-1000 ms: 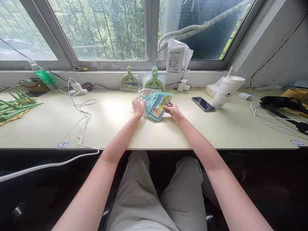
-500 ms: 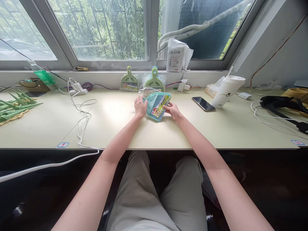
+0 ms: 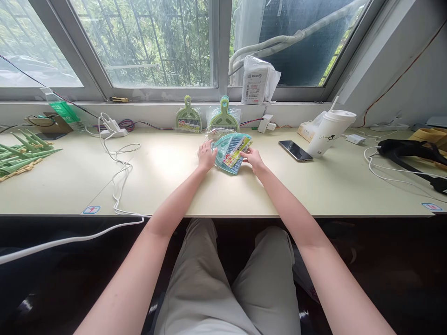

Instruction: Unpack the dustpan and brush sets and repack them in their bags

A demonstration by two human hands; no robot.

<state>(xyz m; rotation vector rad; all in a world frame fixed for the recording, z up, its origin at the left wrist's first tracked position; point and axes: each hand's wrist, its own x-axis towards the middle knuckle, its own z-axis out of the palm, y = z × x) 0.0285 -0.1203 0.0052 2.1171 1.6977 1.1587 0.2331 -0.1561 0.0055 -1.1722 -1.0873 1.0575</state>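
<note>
A teal dustpan and brush set in clear plastic, with a yellow printed label, is tilted over the middle of the table. My right hand pinches its right edge by the label. At its upper left side, my left hand is closed around the handle end and wrapping, though the exact grip is partly hidden. Behind, two green dustpan sets stand wrapped against the wall: one on the left and one just beyond the teal set.
White cables run over the table on the left, near a power strip. A phone and a white cup stand on the right, with a black strapped device farther over. Green spiky leaves lie far left.
Both hands have shifted slightly right with the teal set, which has turned a little. Its clear wrapping at the top sits lower now.
</note>
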